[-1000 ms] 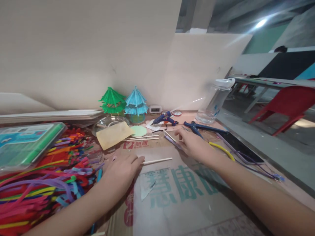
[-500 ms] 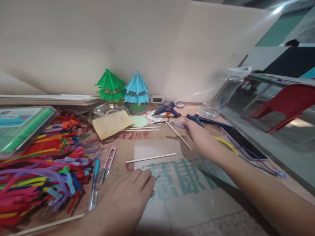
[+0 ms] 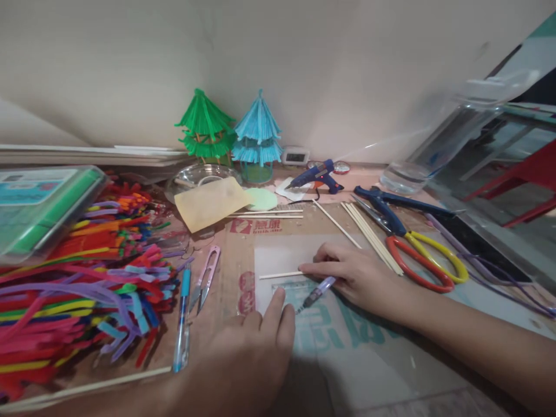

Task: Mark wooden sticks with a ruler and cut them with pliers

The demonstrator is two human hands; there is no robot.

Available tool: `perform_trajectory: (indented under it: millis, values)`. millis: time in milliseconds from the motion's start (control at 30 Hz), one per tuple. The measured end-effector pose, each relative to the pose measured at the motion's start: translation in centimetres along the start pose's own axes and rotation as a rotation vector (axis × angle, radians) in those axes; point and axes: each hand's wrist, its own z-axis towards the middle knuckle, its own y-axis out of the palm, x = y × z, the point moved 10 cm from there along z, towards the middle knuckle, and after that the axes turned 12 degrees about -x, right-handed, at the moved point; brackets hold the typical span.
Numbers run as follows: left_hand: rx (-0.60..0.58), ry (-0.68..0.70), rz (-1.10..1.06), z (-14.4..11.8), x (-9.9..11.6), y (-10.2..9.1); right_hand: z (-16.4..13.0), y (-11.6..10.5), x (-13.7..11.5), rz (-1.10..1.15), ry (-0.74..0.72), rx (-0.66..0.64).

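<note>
My right hand (image 3: 354, 277) holds a purple pen (image 3: 318, 292), tip pointing left and down onto a clear ruler (image 3: 289, 288) on the cardboard sheet (image 3: 278, 249). Its fingertips touch the end of a thin wooden stick (image 3: 280, 275) lying just above the ruler. My left hand (image 3: 247, 359) rests flat on the cardboard at the bottom, fingers reaching the ruler's lower edge, holding nothing that I can see.
A heap of coloured pipe cleaners (image 3: 82, 278) fills the left. Small snips (image 3: 207, 278) and a blue pen (image 3: 182, 324) lie beside it. Red-and-yellow scissors (image 3: 417, 252), more sticks (image 3: 373, 237), a glue gun (image 3: 315, 176), green (image 3: 204, 127) and blue (image 3: 257, 134) paper pagodas and a water bottle (image 3: 443, 145) stand farther back.
My right hand came back from the far right tools to the middle, now holding the purple pen at the ruler. My left hand slid slightly toward the ruler; the view tilted down.
</note>
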Motion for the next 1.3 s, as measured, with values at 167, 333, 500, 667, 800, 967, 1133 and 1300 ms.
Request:
perform_trajectory:
  millis: [167,333,500,667,800,967,1133,1300]
  values:
    - [-0.022,-0.017,-0.013,0.8,-0.4,0.0,-1.9,-1.3,1.1,-0.090,0.013,0.079]
    - [0.004,-0.065,-0.034,1.6,-1.1,-1.1,-1.6,-1.2,0.8,-0.134,-0.043,0.047]
    - [0.026,-0.079,-0.040,1.8,-1.0,-1.2,-1.6,-1.1,0.8,-0.144,-0.044,0.035]
    - [0.017,-0.044,-0.070,2.6,0.3,-0.6,-1.8,-0.9,0.8,-0.091,-0.048,0.000]
    - [0.015,-0.024,-0.048,2.6,1.1,-0.5,-1.7,-0.8,0.5,-0.035,-0.069,0.015]
    - [0.097,0.022,-0.003,1.9,1.3,-1.0,-1.5,-0.6,0.2,-0.022,-0.080,0.003]
    - [0.113,0.017,-0.001,2.2,1.5,-1.0,-1.5,-0.7,0.4,-0.008,-0.073,0.003]
    - [-0.021,-0.049,-0.070,3.0,1.0,-0.2,-1.5,-0.6,0.3,-0.023,-0.072,0.000]
